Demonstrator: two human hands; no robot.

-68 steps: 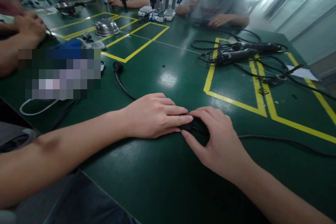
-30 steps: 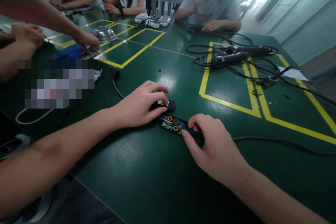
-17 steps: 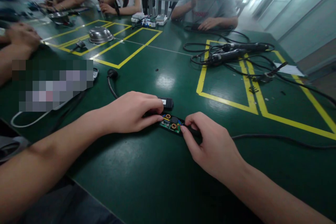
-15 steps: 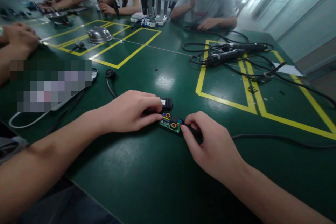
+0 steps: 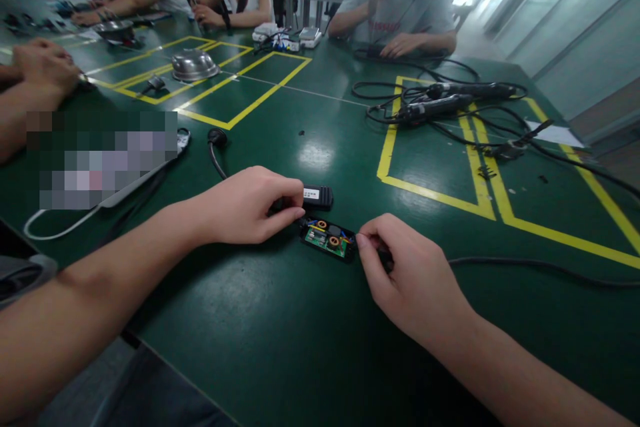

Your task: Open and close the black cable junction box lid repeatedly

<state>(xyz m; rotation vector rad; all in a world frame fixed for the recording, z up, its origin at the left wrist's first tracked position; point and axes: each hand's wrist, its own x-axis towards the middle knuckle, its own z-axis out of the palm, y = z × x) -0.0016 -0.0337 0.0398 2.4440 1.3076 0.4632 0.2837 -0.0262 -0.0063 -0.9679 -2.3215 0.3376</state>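
An opened black in-line box (image 5: 327, 239) lies on the green table (image 5: 280, 320), its green circuit board with copper coils showing. My left hand (image 5: 247, 205) is curled at the box's left end, fingertips pinching there, and rests over the black cover (image 5: 317, 197) with a white label. At the right end my right hand (image 5: 413, 280) pinches the black cable (image 5: 540, 268) where it enters the box.
Black power tools with tangled cords (image 5: 440, 103) lie inside yellow tape lines at the right. A black plug and cord (image 5: 217, 143), a metal dome (image 5: 194, 65) and a white cable (image 5: 60, 230) sit to the left. Other people's arms rest along the far and left edges.
The two hands covered the closed box at first. The cover has since come off to the upper left and the circuit board is exposed; my right hand has slid slightly right along the cable.
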